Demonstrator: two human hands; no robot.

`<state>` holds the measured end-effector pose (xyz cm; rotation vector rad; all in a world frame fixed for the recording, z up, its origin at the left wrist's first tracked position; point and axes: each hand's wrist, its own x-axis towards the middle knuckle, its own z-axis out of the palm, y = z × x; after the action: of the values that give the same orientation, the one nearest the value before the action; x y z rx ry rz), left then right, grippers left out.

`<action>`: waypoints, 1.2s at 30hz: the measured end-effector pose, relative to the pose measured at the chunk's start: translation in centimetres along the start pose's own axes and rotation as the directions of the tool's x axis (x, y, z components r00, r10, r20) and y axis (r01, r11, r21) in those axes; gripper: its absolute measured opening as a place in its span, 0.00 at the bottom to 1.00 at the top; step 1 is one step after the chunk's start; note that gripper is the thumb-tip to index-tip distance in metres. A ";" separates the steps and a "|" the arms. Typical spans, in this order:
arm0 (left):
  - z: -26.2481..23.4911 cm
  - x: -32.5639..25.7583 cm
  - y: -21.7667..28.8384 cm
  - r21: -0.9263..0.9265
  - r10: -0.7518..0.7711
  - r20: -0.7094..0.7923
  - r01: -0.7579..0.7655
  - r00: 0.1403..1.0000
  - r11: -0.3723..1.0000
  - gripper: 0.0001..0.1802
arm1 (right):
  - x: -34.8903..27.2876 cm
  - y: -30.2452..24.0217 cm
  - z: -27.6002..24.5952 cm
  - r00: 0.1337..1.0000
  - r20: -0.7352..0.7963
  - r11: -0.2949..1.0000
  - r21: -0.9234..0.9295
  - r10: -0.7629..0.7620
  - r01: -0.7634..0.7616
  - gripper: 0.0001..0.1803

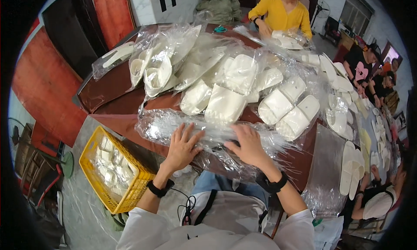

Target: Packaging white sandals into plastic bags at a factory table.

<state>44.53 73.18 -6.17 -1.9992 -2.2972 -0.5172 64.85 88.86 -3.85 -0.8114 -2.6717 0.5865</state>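
A workroom with a grey floor (78,185) spreads around a dark red-brown table (104,91). Beyond the far edge, a person in a yellow top (278,15) bends over it; more people (377,74) sit along the right side. On the table, a broad heap of white slippers (226,104), many in clear bags, fills the middle and far part. A yellow crate (138,187) holding wrapped white pieces stands on the floor to the left. On the table to the right lies a flat stack of clear bags (320,156).

Between the heap and the wearer's body, along the near edge, lies a bundle of clear plastic (213,130). Its long axis runs left to right, dipping slightly to the right, where its thin strands fan out. The bundle lies under and just ahead of the fingers, touching both hands. The right hand (251,148) is nearer the fanned end; the left hand (182,148) rests left of the middle. The left fingers are spread wide; the right fingers reach forward, thumb well apart. Neither hand is closed around anything visible.
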 end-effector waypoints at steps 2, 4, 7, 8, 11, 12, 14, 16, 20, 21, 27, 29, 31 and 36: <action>-0.1 -0.2 0.0 -0.007 -0.011 -0.006 0.011 1.000 1.000 0.30 | 1.0 0.5 -0.6 0.999 -0.009 0.979 0.202 0.033 -0.031 0.34; -0.1 -0.2 0.1 -0.008 -0.005 -0.005 0.005 1.000 1.000 0.30 | 2.1 1.3 -0.9 0.963 -0.171 0.926 0.352 0.206 -0.136 0.35; -0.1 -0.1 0.0 -0.001 0.001 -0.013 -0.001 1.000 1.000 0.30 | 5.1 2.7 -0.5 0.963 -0.061 0.777 0.606 0.262 -0.173 0.35; 0.0 -0.1 -0.1 0.007 0.004 -0.017 -0.004 1.000 1.000 0.30 | 5.7 2.9 -0.4 0.965 0.072 0.595 0.774 0.254 -0.215 0.36; -0.1 0.0 -0.1 -0.008 -0.004 -0.001 0.004 1.000 1.000 0.29 | 7.5 2.4 -0.1 0.948 0.091 0.500 0.832 0.306 -0.241 0.29; 0.0 -0.1 -0.2 -0.008 -0.006 -0.002 0.006 1.000 1.000 0.29 | 7.9 2.1 -0.4 0.942 0.130 0.482 0.833 0.309 -0.273 0.26; 0.1 -0.2 -0.4 -0.013 -0.006 0.000 0.006 1.000 1.000 0.29 | 8.2 1.9 -1.4 0.903 0.236 0.479 0.784 0.358 -0.395 0.26; 0.1 -0.3 -0.3 -0.018 -0.012 0.010 0.013 1.000 1.000 0.29 | 8.1 1.4 -2.1 0.851 0.334 0.471 0.722 0.405 -0.507 0.26; 0.0 -0.3 -0.4 -0.045 -0.008 0.020 0.009 1.000 0.999 0.29 | 8.2 1.2 -2.5 0.880 0.228 0.432 0.802 0.416 -0.412 0.28; 0.0 -0.3 -0.4 -0.047 -0.003 0.021 0.004 1.000 0.999 0.29 | 8.2 1.2 -2.9 0.890 0.178 0.422 0.830 0.420 -0.365 0.29; 0.1 0.0 -0.3 -0.016 0.006 0.004 -0.006 1.000 1.000 0.29 | 8.5 0.8 -6.6 0.868 0.101 0.350 0.887 0.487 -0.300 0.29; -0.2 0.1 -0.2 -0.040 -0.009 0.009 0.009 1.000 0.999 0.29 | 7.6 -0.4 -8.1 0.854 0.090 0.266 0.929 0.512 -0.257 0.29; -0.1 -0.1 -0.4 -0.031 0.004 -0.008 -0.004 1.000 1.000 0.30 | 5.9 -1.6 -8.4 0.885 0.085 0.240 0.947 0.457 -0.215 0.28; -1.9 0.6 1.1 -0.122 -0.005 0.051 0.011 0.999 0.992 0.34 | 0.1 -4.7 -6.8 0.919 -0.052 0.186 0.982 0.390 -0.023 0.28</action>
<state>45.15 73.37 -3.99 -2.0811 -2.3580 -0.6293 65.24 87.37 4.26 -0.7101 -1.3055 1.8011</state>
